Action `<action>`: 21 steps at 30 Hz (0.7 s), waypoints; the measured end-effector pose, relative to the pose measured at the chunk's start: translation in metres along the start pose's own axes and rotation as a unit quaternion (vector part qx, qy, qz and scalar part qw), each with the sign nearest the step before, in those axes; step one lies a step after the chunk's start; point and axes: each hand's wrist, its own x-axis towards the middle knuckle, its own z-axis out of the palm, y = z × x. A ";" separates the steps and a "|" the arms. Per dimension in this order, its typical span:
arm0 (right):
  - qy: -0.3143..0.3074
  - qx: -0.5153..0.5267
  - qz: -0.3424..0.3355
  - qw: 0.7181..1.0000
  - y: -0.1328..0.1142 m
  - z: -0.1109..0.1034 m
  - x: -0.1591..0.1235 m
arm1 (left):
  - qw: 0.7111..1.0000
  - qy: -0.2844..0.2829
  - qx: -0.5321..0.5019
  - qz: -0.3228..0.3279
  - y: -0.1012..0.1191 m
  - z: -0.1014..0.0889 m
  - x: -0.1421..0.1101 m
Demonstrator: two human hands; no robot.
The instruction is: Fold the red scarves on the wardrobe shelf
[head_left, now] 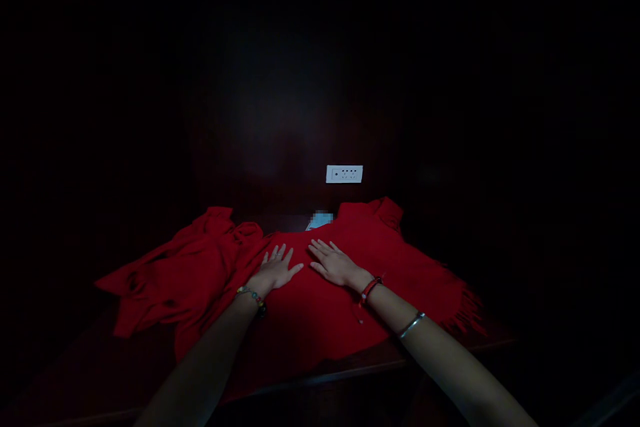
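A red fringed shawl (320,313) lies spread over a dark table. Its right end carries tassels, and its left part is bunched into loose folds. My left hand (276,269) rests palm down on the cloth, fingers spread, with a beaded bracelet at the wrist. Just to its right, my right hand (336,264) also lies flat on the shawl, its fingers stretched out. A red bracelet and a silver bangle circle the right arm. Neither hand grips the fabric.
The table's front edge (330,379) runs below the cloth. Behind the shawl lies a light blue item (320,220), partly covered and blurred. A white wall socket (345,174) is fixed to the dark panel at the back. The surroundings are very dark.
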 end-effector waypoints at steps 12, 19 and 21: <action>-0.097 -0.138 0.130 0.977 0.064 -0.017 0.010 | 0.999 0.007 0.016 -0.030 -0.004 -0.005 0.002; -0.070 -0.097 0.295 0.948 0.120 -0.044 -0.009 | 0.994 0.045 0.024 -0.093 -0.009 -0.007 0.003; -0.058 -0.101 0.285 0.951 0.119 -0.047 -0.006 | 0.994 0.051 0.031 -0.095 -0.009 -0.008 0.003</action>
